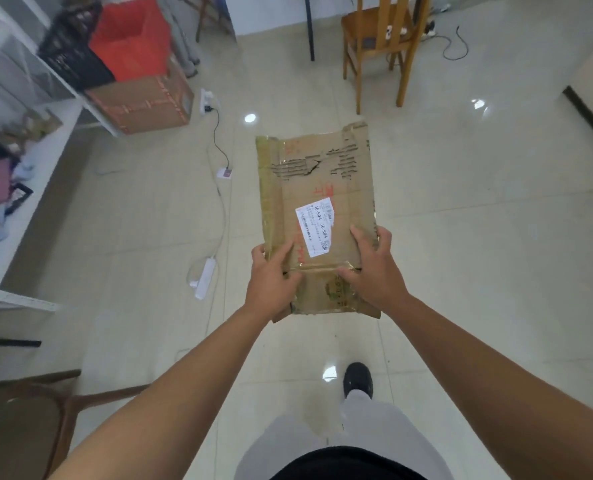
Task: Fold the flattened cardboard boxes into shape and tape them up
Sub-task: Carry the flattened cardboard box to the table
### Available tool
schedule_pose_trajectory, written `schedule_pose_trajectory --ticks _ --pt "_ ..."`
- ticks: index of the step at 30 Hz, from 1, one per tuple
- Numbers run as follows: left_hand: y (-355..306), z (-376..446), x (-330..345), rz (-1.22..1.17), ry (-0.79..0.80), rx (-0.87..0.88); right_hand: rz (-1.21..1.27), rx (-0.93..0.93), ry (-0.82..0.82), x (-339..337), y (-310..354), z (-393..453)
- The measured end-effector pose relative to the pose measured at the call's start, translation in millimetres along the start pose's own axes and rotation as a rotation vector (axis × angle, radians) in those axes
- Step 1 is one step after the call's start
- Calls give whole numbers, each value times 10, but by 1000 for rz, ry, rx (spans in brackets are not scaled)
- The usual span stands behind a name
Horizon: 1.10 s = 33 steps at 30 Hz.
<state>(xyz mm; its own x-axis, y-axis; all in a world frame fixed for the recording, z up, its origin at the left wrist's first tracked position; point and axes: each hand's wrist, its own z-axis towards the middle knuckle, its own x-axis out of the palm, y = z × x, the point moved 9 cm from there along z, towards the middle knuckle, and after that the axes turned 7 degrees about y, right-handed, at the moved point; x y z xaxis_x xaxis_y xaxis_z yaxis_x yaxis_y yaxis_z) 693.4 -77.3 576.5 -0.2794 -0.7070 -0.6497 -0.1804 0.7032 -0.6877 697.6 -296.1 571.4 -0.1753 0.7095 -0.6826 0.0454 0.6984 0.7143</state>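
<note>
both hands grasp the near end of one flattened cardboard box [317, 216], held out in the air in the middle of the frame above the tiled floor [461, 237]. the left hand [272, 280] curls round the box's left edge, thumb on top and fingers tucked beneath; the right hand [373, 268] clamps the right edge the same way, its thumb lying along the crease that separates the near flap from the main panel. the box is still fully flat, so shaping looks not yet begun, and no tape roll is visible anywhere in frame.

the main risk is the cardboard itself. the far end, toward upper centre, is badly torn, with ragged rips across the panel and a chewed top edge. old glossy tape runs down the left strip and a white shipping label [314, 226] sits across the middle. pushing the sides inward to pop the box open could make it buckle at those tears rather than at the proper creases, and the far flaps may rip off. old tape may also bind the layers together and resist opening.

underfoot, a white power strip [205, 277] and its cable [220, 216] lie left of the box, near the person's shoe [357, 379]; stepping that way while watching the box could snag a foot.
</note>
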Motion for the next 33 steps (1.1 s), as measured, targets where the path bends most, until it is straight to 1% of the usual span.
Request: schedule_pose_trajectory --ticks 4,8,13,18,22,26,33 --pt "-234 429 -87 22 -45 -14 23 -12 22 -240 -13 480" --pt "-391 878 -233 26 -93 16 1 -54 -36 -397 14 895" --pt "-488 1560 -408 13 -131 34 -2 2 -40 -403 -12 1566" --pt "-468 2439 -630 17 -126 29 -77 55 -13 -411 77 2414" --pt "-510 3237 -971 10 -93 47 -124 88 -10 -528 323 3219" --pt "-586 3948 -1419 15 -97 73 -137 100 -22 -635 582 3988" --pt "-587 4880 -1975 -43 -126 71 -128 73 27 -721 906 5176"
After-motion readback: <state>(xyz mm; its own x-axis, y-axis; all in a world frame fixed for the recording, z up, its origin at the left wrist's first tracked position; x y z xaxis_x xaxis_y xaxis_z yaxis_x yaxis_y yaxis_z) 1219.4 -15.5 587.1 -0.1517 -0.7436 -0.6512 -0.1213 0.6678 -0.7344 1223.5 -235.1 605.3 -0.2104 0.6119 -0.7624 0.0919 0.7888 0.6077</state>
